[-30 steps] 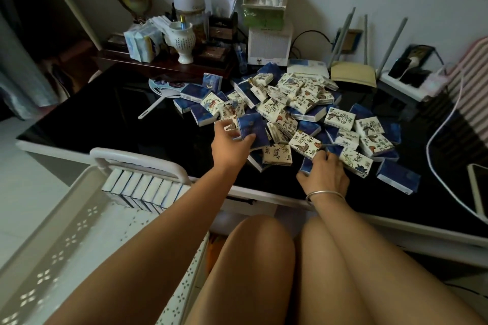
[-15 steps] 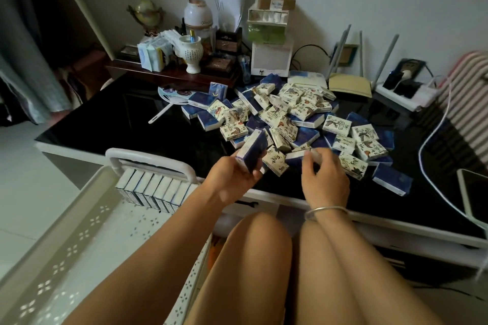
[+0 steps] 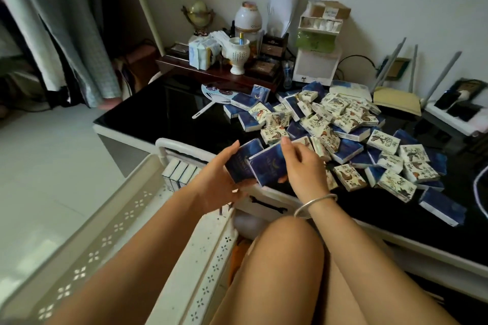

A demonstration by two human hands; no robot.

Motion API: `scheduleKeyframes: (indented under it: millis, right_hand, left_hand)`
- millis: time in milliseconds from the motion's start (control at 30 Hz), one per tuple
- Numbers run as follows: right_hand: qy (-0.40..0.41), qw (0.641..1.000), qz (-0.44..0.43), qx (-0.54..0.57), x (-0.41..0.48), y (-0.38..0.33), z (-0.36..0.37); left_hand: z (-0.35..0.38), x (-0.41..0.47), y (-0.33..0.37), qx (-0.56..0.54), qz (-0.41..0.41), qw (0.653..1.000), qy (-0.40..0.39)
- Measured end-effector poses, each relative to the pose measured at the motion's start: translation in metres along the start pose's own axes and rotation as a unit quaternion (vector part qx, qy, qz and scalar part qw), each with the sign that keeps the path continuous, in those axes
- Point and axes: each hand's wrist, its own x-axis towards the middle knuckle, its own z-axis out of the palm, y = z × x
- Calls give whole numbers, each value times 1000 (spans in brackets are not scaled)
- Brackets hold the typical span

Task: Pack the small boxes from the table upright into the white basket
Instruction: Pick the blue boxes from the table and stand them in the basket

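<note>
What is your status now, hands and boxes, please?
Left hand holds one blue box, right hand a second blue box. Neither in the white basket yet. Path to upright row looks free.

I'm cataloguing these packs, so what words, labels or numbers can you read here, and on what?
Nothing reads clearly.
Cream small boxes with ink drawings: dark printed characters, too blurred to read.
Dark blue small boxes held in the left hand and right hand: faint pale print, unreadable.
Brown cardboard box: handwriting on its white label, too small to read.
White ceramic vase: rows of tiny marks, unreadable.
</note>
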Motion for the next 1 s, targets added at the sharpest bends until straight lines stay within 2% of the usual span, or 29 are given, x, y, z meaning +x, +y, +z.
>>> scheduleKeyframes:
  millis: [100, 300, 400, 533, 633, 700, 767, 867, 933, 1000]
  right_hand:
    - [-51, 999, 0, 0, -2, -15, 28]
    - [-121, 991, -45, 21, -8, -44, 93]
    - [-151, 983, -99, 18, -13, -58, 122]
    - [-194, 971, -134, 33, -13, -73, 155]
    - [-230, 951, -202, -33, 0, -83, 181]
    - [-274, 915, -268, -127, 10, -88, 196]
    - [-308, 864, -326, -229, 18, -90, 208]
    - [-340, 792, -368, -350, 26, -85, 220]
    - [-321, 742, -413, -419, 29, -78, 226]
    - [-270, 693, -475, -470, 32, -70, 230]
  left_hand:
    - [-34, -18, 3, 8, 53, 996, 72]
    - [-119, -56, 9, -69, 145, 974, 162]
    - [-158, -63, 5, -79, 185, 952, 230]
    - [-186, -59, -10, -24, 232, 910, 343]
    - [-185, -53, -14, 125, 270, 838, 457]
    - [-185, -50, -14, 214, 279, 790, 502]
    - [-185, -47, -14, 270, 269, 765, 520]
    - [-186, -41, -13, 329, 255, 732, 540]
    - [-186, -36, -14, 367, 252, 720, 534]
    - [-185, -31, -18, 408, 245, 713, 515]
